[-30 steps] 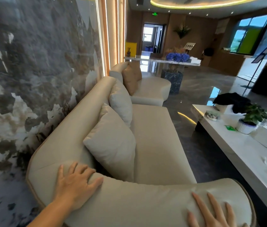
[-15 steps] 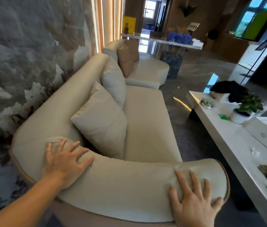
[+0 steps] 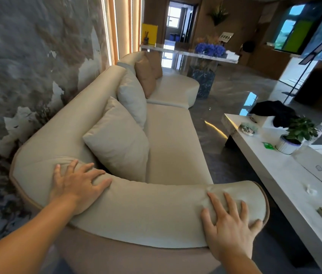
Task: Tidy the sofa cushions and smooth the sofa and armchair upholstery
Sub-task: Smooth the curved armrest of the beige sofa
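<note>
A long cream sofa (image 3: 172, 135) runs away from me along the marbled wall. Its padded near armrest (image 3: 152, 210) curves across the bottom of the view. My left hand (image 3: 77, 182) lies flat on the armrest's left end, fingers spread. My right hand (image 3: 229, 224) presses flat on its right end, where the fabric wrinkles. Two cream cushions lean on the backrest, the nearer one (image 3: 118, 139) and a second (image 3: 133, 95) behind it. A tan cushion (image 3: 146, 76) stands on the far cream seat (image 3: 174, 89).
A long white coffee table (image 3: 274, 175) stands to the right, carrying a potted plant (image 3: 296, 135), a white box (image 3: 320, 169), a black cloth (image 3: 274, 112) and small items. A dark glossy floor aisle runs between sofa and table. A console with blue flowers (image 3: 209, 49) is beyond.
Both hands have slid along the armrest top, the right hand coming further onto its right end. My view has tilted down and pulled back slightly.
</note>
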